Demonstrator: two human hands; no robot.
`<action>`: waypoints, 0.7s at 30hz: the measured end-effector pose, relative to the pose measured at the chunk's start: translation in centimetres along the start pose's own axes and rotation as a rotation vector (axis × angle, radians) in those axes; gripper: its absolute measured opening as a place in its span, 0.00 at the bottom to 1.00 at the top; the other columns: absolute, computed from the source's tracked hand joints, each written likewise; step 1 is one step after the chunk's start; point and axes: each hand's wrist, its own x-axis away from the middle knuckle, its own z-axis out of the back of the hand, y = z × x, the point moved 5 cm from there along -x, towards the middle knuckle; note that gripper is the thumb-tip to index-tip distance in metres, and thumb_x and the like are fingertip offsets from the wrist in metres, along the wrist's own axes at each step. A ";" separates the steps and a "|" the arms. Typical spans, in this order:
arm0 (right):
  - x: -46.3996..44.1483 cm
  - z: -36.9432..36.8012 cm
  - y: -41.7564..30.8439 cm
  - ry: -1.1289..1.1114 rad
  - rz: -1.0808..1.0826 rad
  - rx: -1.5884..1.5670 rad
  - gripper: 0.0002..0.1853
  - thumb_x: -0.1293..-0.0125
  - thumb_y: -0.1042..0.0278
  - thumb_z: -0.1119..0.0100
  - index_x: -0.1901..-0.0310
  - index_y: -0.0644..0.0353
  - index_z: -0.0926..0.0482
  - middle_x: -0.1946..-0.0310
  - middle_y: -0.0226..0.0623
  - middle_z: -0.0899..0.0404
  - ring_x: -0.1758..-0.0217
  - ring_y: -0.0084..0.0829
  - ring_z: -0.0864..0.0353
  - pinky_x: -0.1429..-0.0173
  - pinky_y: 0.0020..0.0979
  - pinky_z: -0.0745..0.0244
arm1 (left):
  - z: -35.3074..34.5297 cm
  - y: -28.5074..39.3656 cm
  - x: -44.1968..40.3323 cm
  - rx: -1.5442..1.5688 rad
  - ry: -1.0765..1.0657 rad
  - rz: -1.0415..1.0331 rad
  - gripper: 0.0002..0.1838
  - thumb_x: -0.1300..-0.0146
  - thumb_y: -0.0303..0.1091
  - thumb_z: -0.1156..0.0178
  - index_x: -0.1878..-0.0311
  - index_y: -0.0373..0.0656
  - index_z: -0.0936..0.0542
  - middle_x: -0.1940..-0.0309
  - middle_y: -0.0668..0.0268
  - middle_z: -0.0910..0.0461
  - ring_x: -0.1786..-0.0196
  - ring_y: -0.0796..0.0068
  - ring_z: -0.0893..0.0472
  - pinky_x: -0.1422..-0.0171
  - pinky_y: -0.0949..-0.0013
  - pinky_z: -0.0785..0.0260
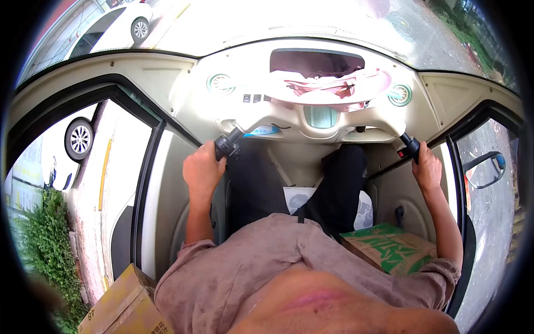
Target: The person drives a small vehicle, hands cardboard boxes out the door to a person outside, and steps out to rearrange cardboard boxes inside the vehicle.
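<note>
My left hand [203,167] is wrapped round the left handlebar grip, just behind a black switch block [227,148]. On the other side, my right hand [427,168] closes on the right handlebar grip [410,147], which carries a small red switch. Both grips belong to the cream handlebar [267,114] of a small enclosed vehicle. Between them sits a teal display [321,117]. Pink cloth or plastic [328,84] lies on the dashboard above the handlebar. The grip ends are hidden inside my hands.
A brown-and-green cardboard box [389,245] stands by my right side, another cardboard box [125,306] at my left. Cream doors with windows close in both sides. Outside are a white car [114,28], a green bush [53,250] and a side mirror [485,170] at right.
</note>
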 end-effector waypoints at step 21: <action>0.3 -1.0 -0.1 -0.019 -0.008 0.004 0.28 0.45 0.74 0.32 0.43 0.57 0.33 0.63 0.49 0.18 0.67 0.54 0.16 0.63 0.52 0.20 | 0.1 -0.6 -0.8 0.005 -0.033 0.018 0.15 0.52 0.37 0.28 0.66 0.44 0.24 0.71 0.59 0.18 0.68 0.51 0.17 0.65 0.53 0.25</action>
